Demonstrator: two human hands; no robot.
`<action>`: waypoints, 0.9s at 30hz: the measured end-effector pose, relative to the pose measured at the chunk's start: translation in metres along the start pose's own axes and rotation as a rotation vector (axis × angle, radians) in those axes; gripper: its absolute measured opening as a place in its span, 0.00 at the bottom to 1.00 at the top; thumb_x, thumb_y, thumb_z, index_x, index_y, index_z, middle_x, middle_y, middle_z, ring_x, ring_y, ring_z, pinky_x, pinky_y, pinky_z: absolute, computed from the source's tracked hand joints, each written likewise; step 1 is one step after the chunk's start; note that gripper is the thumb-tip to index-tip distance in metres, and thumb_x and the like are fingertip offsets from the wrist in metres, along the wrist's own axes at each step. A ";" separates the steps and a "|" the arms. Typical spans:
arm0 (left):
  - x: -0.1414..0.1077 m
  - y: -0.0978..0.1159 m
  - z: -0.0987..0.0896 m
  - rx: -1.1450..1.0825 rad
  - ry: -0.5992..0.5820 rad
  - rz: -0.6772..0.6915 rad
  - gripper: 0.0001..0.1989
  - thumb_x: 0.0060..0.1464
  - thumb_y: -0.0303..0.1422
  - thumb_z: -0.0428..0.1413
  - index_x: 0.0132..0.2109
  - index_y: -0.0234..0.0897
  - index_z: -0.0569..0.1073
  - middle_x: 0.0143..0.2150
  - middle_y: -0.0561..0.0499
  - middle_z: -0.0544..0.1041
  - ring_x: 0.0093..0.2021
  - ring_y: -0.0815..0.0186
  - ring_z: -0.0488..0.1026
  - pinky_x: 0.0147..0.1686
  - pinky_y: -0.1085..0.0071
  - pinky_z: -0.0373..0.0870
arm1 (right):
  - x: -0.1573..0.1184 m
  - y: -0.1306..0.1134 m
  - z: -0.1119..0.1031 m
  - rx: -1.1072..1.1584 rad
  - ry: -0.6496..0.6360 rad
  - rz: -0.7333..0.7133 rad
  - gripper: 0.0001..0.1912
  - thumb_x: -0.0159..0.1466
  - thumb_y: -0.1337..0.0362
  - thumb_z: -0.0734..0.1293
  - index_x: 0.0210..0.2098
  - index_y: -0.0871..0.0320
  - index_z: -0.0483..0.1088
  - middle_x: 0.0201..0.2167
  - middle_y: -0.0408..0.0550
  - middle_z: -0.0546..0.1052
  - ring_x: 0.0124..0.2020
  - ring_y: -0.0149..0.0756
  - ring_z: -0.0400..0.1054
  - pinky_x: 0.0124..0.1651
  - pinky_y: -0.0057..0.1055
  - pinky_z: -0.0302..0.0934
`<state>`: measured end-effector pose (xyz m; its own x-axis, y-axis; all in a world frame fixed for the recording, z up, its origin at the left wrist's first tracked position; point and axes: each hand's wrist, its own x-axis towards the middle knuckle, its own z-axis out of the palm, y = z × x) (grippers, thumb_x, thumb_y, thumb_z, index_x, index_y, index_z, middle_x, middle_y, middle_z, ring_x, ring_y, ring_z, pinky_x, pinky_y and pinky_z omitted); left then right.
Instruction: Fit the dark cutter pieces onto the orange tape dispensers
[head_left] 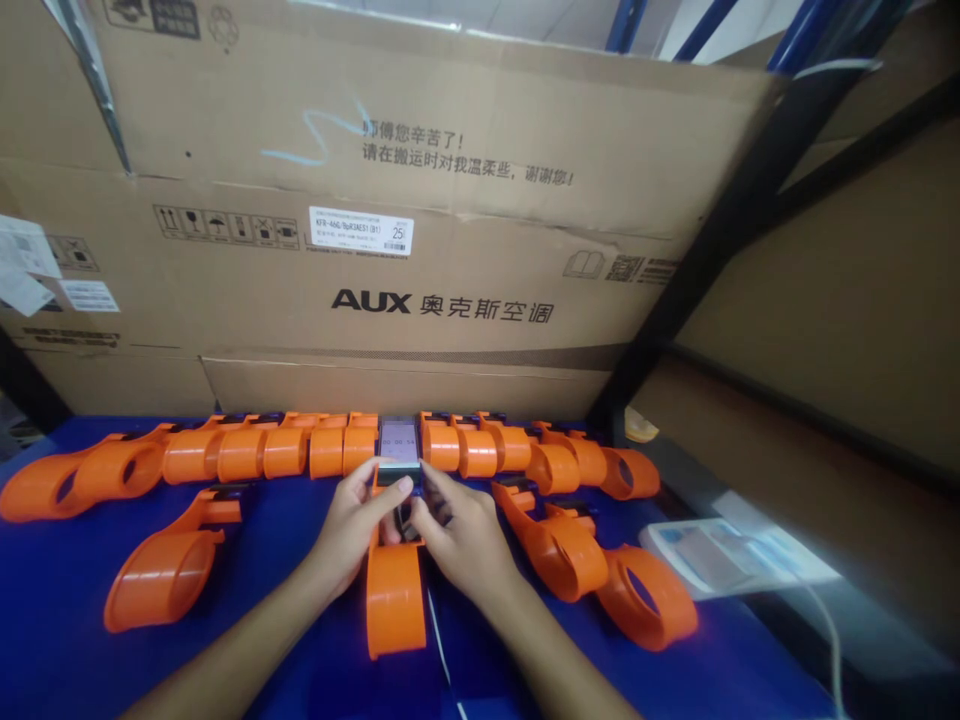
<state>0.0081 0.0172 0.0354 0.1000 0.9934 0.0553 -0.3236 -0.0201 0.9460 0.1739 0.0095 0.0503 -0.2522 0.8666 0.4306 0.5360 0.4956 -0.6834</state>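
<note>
At lower centre, the orange holder [396,602] runs lengthwise up-frame, loop nearest me, dark upper end pinched by left hand [357,522] and right hand [469,535], equally near.

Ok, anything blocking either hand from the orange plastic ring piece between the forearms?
Nothing visible: the left hand and right hand are both at the far end of the orange plastic ring piece. The lit rectangular screen shows beyond them, not in between.

1 head cam, worn, 1st-person POV: faces fwd & down over the forearms [251,640], close to the hands [466,535], which sit just below ctr; desk [60,600] across lower pt of frame, cardboard [262,285] across upper bg, approx. head-on.
</note>
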 end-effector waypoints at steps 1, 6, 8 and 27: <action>0.000 0.000 0.000 0.011 0.004 0.008 0.19 0.52 0.43 0.68 0.45 0.38 0.77 0.21 0.58 0.73 0.16 0.73 0.65 0.19 0.77 0.65 | 0.000 0.000 -0.001 -0.004 -0.007 -0.007 0.22 0.69 0.62 0.64 0.61 0.57 0.72 0.31 0.48 0.82 0.27 0.37 0.74 0.31 0.29 0.67; 0.002 -0.002 -0.002 0.056 0.014 -0.005 0.19 0.51 0.44 0.69 0.44 0.38 0.78 0.17 0.61 0.67 0.14 0.74 0.60 0.16 0.77 0.61 | -0.001 0.001 -0.001 -0.095 -0.019 -0.038 0.20 0.69 0.63 0.63 0.60 0.58 0.72 0.33 0.50 0.82 0.29 0.40 0.76 0.34 0.31 0.68; 0.002 -0.003 -0.003 0.064 0.011 -0.002 0.19 0.51 0.44 0.69 0.45 0.38 0.78 0.18 0.61 0.68 0.14 0.74 0.61 0.16 0.78 0.62 | -0.001 0.001 -0.001 -0.101 -0.030 -0.038 0.19 0.70 0.63 0.62 0.59 0.58 0.72 0.34 0.51 0.83 0.31 0.42 0.77 0.35 0.31 0.68; 0.007 -0.009 -0.008 -0.017 0.026 -0.014 0.18 0.53 0.44 0.68 0.44 0.39 0.75 0.15 0.64 0.63 0.13 0.76 0.57 0.16 0.79 0.57 | 0.006 0.018 -0.015 -0.268 -0.209 -0.242 0.30 0.73 0.62 0.59 0.73 0.57 0.54 0.46 0.56 0.80 0.43 0.44 0.76 0.46 0.38 0.71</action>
<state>0.0040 0.0249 0.0249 0.0800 0.9962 0.0334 -0.3379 -0.0044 0.9412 0.1938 0.0230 0.0495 -0.5403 0.7336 0.4122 0.6250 0.6778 -0.3872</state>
